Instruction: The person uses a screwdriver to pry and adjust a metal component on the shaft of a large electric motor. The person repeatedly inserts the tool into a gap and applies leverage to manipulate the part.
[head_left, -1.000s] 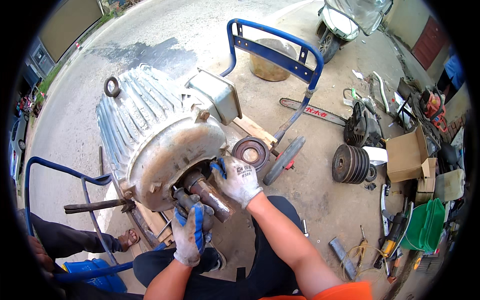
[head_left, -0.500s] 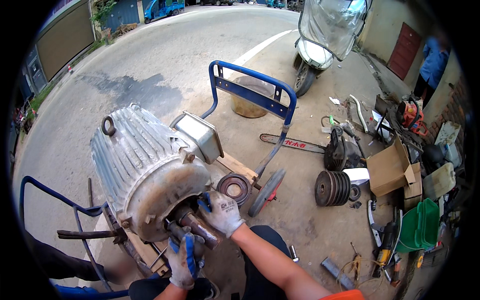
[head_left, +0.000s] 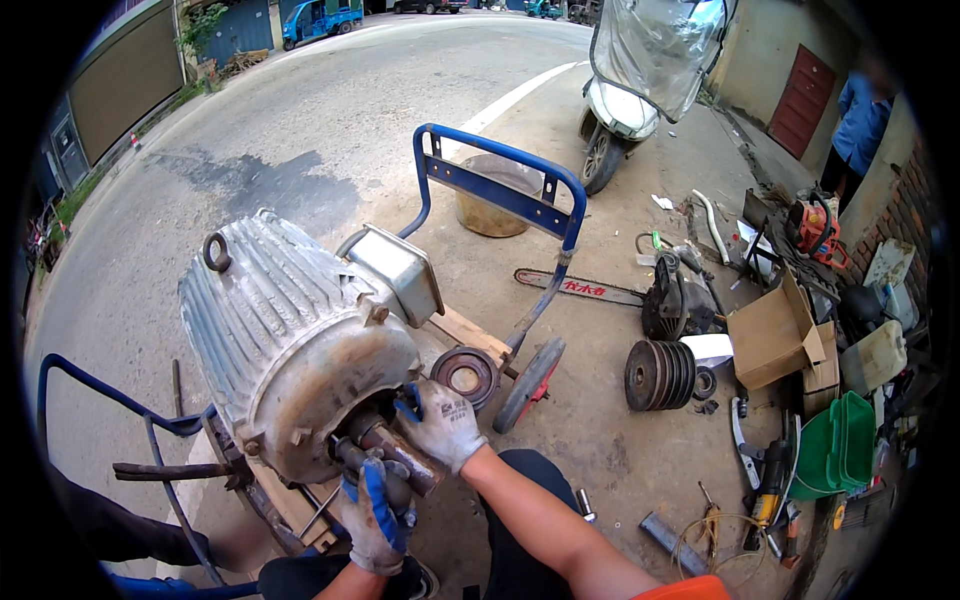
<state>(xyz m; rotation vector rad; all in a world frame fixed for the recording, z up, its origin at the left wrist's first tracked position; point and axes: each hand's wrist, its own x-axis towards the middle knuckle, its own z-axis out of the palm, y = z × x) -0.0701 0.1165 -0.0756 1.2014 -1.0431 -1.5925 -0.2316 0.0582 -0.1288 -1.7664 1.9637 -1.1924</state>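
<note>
A big grey finned electric motor (head_left: 270, 330) lies on a wheeled blue-framed cart, its thick rusty shaft (head_left: 402, 452) pointing toward me. My left hand (head_left: 375, 520), in a white glove with blue patches, is wrapped round a dark rod-like tool (head_left: 352, 455) with a rounded end. The tool lies alongside the shaft, its far end at the opening in the motor's end cover. On the shaft's other side my gloved right hand (head_left: 445, 425) rests with bent fingers at the opening's rim. What those fingertips hold, if anything, is hidden.
A round grooved part (head_left: 465, 378) sits beside the motor, near the cart's blue handle frame (head_left: 500, 185) and wheel (head_left: 530, 385). Rightward lie a chainsaw (head_left: 675, 300), a multi-groove pulley (head_left: 660, 375), a cardboard box (head_left: 770, 335), a green bin (head_left: 835, 450) and scattered tools. A scooter (head_left: 620, 110) stands beyond.
My left hand has shifted slightly with the dark tool, showing more of its rounded end. My right hand stays at the opening. The whole view has moved a little.
</note>
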